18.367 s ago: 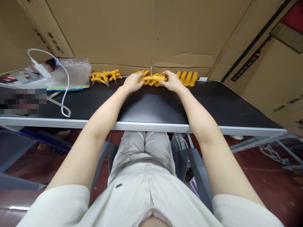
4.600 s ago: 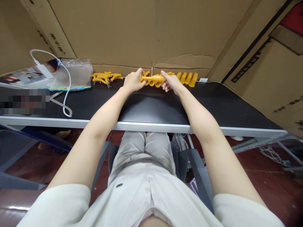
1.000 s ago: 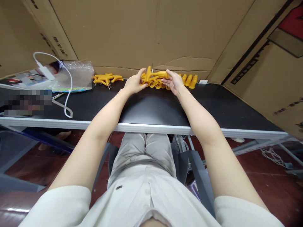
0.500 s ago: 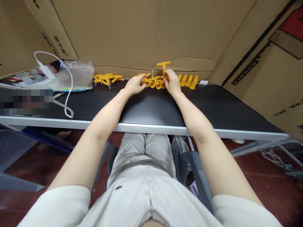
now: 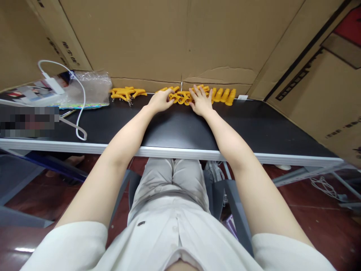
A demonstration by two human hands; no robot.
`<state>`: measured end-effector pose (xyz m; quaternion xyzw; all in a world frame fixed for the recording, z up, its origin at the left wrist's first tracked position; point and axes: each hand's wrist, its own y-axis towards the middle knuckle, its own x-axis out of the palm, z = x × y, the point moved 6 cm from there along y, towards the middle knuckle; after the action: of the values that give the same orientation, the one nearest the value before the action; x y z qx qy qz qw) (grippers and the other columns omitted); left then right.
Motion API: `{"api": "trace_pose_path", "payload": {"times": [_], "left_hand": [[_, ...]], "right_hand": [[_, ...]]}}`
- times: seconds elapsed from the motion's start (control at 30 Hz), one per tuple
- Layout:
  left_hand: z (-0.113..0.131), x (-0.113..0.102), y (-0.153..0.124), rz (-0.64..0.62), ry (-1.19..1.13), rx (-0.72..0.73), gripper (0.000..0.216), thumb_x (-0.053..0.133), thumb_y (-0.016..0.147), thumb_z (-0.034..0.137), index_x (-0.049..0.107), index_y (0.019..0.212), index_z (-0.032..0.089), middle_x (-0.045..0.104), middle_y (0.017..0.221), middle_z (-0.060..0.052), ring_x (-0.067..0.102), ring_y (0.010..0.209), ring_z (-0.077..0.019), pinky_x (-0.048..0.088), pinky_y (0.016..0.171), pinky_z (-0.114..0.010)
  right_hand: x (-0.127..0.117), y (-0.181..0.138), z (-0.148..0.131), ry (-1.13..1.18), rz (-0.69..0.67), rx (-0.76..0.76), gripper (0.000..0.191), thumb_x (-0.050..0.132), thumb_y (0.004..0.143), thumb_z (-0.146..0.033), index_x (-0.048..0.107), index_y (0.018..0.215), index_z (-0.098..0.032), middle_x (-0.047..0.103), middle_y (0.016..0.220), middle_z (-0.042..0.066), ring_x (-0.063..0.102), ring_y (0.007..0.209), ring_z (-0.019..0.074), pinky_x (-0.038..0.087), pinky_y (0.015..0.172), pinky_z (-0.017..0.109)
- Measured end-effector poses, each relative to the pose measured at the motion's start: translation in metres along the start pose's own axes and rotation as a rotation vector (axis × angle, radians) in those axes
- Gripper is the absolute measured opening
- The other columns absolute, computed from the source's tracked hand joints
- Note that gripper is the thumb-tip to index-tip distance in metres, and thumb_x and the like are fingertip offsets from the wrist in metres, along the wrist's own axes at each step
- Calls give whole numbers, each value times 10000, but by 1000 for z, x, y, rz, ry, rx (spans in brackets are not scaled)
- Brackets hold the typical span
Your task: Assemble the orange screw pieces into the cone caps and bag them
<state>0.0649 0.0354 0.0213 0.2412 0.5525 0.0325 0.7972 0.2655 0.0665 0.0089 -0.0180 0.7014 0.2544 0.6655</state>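
My right hand (image 5: 202, 102) lies spread over the right part of a row of yellow T-handled pieces (image 5: 181, 99), fingers apart and pressing lightly on them. Several of these lie side by side, their round hollow ends facing me. At the left end of the row, my left hand (image 5: 160, 101) rests against the pieces with thumb and fingers apart. Yellow T-handles with twisted metal ends (image 5: 128, 94), like corkscrews, lie in a pile farther left. To the right of my right hand stand several yellow tapered sleeves (image 5: 225, 96) in a line. My fingers hide part of the row.
Cardboard (image 5: 135, 41) walls in the back and sides of the black table (image 5: 180, 128). On the left are a clear plastic bag (image 5: 93, 88), a white cable (image 5: 84, 98) with its plug, and printed papers. A small white tag (image 5: 243, 97) lies at the back right.
My right hand has lowered an upright yellow T-handled piece into the row and opened out flat over it. My left hand has stayed in place.
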Motion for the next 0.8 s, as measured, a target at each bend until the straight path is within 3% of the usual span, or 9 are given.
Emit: {"api": "trace_pose_path", "payload": {"times": [0.13,0.33,0.5,0.63,0.8], "left_hand": [[-2,1,0,-4,-9,-6,464,609,1011,316,718,1448,208,840,1143,-99,775,1160,-319,568,1100,-431],[-2,2,1,-5,-32,-2,464,610,992,306,750,1426,223,850,1121,-102,787,1162,-335,566,1127,-467],[-5,7,4,2,-56,27,417,634,985,296,797,1368,259,837,1042,-83,792,1200,-337,554,1158,-466],[-5,7,4,-5,-61,25,370,622,976,274,830,1282,258,833,1028,-87,793,1193,-347,560,1149,-489],[0,2,2,-36,-17,-43,346,599,977,260,841,1216,199,828,1143,-123,778,1199,-347,549,1151,-475]], "right_hand": [[-23,-3,19,89,124,155,711,401,1144,-331,316,1842,-227,203,1919,127,194,1792,384,67,1386,794],[-43,-29,80,133,249,537,687,429,1150,-211,337,1828,-143,77,1932,156,130,1809,338,79,1421,692],[-18,-45,128,137,78,665,795,550,1115,-281,267,1858,-272,-14,1944,148,95,1809,384,171,1389,758],[8,-46,141,186,-192,721,636,409,1180,-381,462,1783,-185,277,1886,223,252,1768,420,171,1400,747],[12,-43,143,204,-185,722,634,387,1187,-373,451,1790,-188,230,1904,212,206,1781,422,180,1386,768]]}}
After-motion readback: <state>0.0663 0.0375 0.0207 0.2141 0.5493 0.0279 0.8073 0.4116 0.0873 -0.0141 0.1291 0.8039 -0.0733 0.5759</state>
